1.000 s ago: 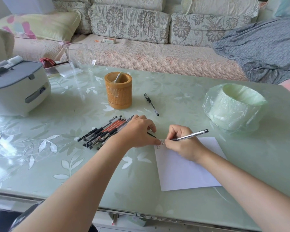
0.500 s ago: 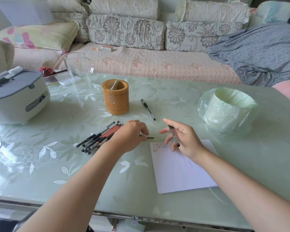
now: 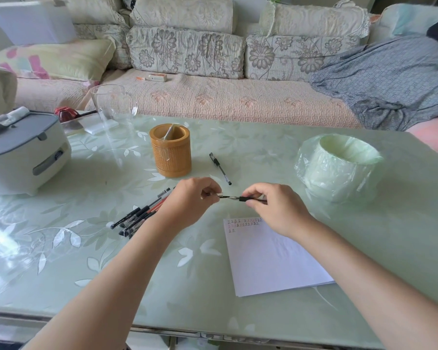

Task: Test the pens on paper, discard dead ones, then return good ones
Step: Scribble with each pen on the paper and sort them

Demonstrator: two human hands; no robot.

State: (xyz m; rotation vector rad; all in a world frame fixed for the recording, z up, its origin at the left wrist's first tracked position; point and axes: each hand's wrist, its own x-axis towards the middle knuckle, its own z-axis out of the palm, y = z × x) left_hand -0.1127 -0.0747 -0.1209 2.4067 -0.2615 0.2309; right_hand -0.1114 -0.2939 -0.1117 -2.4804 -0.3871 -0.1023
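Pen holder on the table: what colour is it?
The pen holder is orange-brown, like bamboo, seen best in the head view.

The one view rides on the person's head at the near edge of the green table [image 3: 187,299], facing forward and down across it. Both forearms reach in from the bottom corners. The left hand [image 3: 190,200] and right hand [image 3: 276,210] sit close under the lens at mid-frame. The wide angle bows the table's near edge and takes in the sofa [image 3: 213,97] across the top of the frame.
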